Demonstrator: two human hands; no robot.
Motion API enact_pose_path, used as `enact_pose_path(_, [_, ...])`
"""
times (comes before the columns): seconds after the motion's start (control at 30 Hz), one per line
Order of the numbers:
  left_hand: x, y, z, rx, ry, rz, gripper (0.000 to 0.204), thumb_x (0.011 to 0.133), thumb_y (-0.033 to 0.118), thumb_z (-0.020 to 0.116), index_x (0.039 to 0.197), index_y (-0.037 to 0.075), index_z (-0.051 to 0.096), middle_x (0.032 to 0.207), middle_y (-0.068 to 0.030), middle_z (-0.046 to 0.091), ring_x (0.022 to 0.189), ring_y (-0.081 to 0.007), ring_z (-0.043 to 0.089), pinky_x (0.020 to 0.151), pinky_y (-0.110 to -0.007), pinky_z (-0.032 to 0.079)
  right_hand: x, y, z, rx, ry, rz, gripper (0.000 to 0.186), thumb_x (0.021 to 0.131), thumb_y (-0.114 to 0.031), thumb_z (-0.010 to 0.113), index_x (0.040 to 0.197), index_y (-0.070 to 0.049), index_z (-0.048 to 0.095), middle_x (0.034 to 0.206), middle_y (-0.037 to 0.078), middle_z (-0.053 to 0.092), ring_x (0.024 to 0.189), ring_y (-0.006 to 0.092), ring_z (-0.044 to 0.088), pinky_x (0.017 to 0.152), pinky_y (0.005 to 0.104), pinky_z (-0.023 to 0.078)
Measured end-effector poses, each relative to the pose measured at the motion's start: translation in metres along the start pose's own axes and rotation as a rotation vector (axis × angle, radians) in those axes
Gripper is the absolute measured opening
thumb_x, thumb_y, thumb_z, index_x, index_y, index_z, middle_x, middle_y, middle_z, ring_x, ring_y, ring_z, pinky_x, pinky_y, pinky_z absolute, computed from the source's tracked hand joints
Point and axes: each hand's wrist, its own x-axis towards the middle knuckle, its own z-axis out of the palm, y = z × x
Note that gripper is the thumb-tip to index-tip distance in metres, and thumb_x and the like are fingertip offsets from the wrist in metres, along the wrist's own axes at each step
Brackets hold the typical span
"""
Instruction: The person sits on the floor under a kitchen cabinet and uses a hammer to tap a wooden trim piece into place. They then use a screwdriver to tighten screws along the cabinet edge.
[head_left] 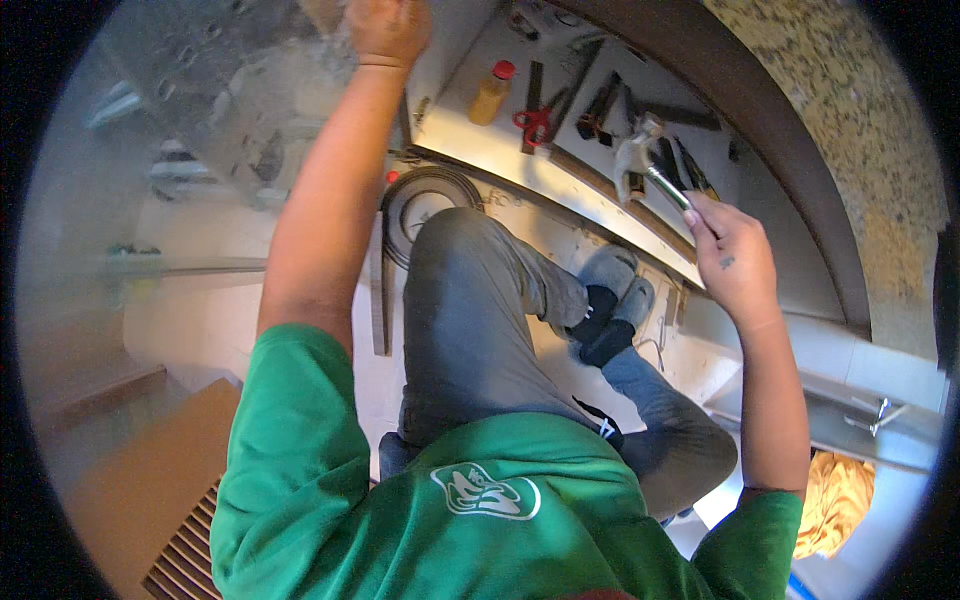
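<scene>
My right hand (735, 250) is closed around the shiny metal shaft of a hammer (668, 185). The hammer's pale head points up and left, over the tools on the cabinet's white lower board. At the top edge, my left hand (388, 30) is raised with its arm stretched out beside the cabinet's left side. Its fingers look curled, but the picture cuts them off, so what they hold is hidden. Below the hammer head lie dark-handled tools (598, 105). Further left are red-handled scissors (534, 122) and a yellowish bottle (490, 95) with a red cap.
A speckled stone countertop (850, 110) curves along the right. A coiled dark band (430, 205) lies near my bent knee (450, 290). My slippered feet (608, 285) are in front of the cabinet. Yellow cloth (835, 500) is at lower right; a brown cardboard sheet (150, 470) is at lower left.
</scene>
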Motion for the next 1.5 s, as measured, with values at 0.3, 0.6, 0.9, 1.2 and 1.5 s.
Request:
enact_pose_path(0.3, [-0.001, 0.009, -0.01, -0.221, -0.122, -0.171, 0.055, 0.107, 0.05, 0.039, 0.089, 0.004, 0.062, 0.077, -0.0247, 0.06, 0.073, -0.046, 0.06, 0.064, -0.051, 0.044, 0.081, -0.084, 0.031, 0.029, -0.007, -0.228, 0.018, 0.094, -0.018, 0.059, 0.107, -0.013, 0.069, 0.092, 0.018, 0.07, 0.086, 0.0421, 0.067, 0.075, 0.0522, 0.054])
enact_pose_path(0.6, [0.003, 0.019, -0.011, -0.393, -0.081, -0.179, 0.053, 0.108, 0.047, 0.039, 0.084, 0.005, 0.058, 0.067, -0.0192, 0.054, 0.062, -0.0403, 0.054, 0.058, -0.048, 0.041, 0.11, -0.109, 0.024, 0.102, 0.123, -0.234, 0.02, 0.095, -0.02, 0.059, 0.111, -0.014, 0.071, 0.094, 0.02, 0.071, 0.087, 0.0419, 0.068, 0.076, 0.0509, 0.055])
enact_pose_path(0.9, [0.0, 0.015, -0.006, -0.359, -0.061, -0.156, 0.049, 0.108, 0.043, 0.04, 0.083, 0.005, 0.058, 0.065, -0.015, 0.05, 0.059, -0.0352, 0.052, 0.058, -0.045, 0.041, 0.112, -0.109, 0.018, 0.018, 0.05, -0.2, 0.026, 0.097, -0.021, 0.062, 0.116, -0.006, 0.072, 0.099, 0.022, 0.07, 0.092, 0.0404, 0.068, 0.079, 0.0457, 0.055])
enact_pose_path(1.2, [0.004, 0.018, -0.008, -0.392, -0.066, -0.144, 0.044, 0.109, 0.04, 0.04, 0.09, 0.006, 0.06, 0.073, -0.0169, 0.056, 0.067, -0.0354, 0.058, 0.064, -0.044, 0.046, 0.122, -0.111, 0.023, 0.102, 0.113, -0.254, 0.017, 0.094, -0.02, 0.06, 0.104, -0.011, 0.071, 0.094, 0.02, 0.07, 0.087, 0.0416, 0.068, 0.076, 0.0517, 0.055])
enact_pose_path(1.5, [-0.001, 0.012, -0.003, -0.343, -0.065, -0.16, 0.046, 0.108, 0.042, 0.038, 0.097, 0.006, 0.063, 0.081, -0.0217, 0.063, 0.072, -0.0422, 0.061, 0.065, -0.048, 0.047, 0.117, -0.119, 0.031, 0.071, 0.081, -0.203, 0.022, 0.096, -0.022, 0.059, 0.112, -0.013, 0.07, 0.095, 0.02, 0.07, 0.09, 0.0412, 0.068, 0.078, 0.0511, 0.054])
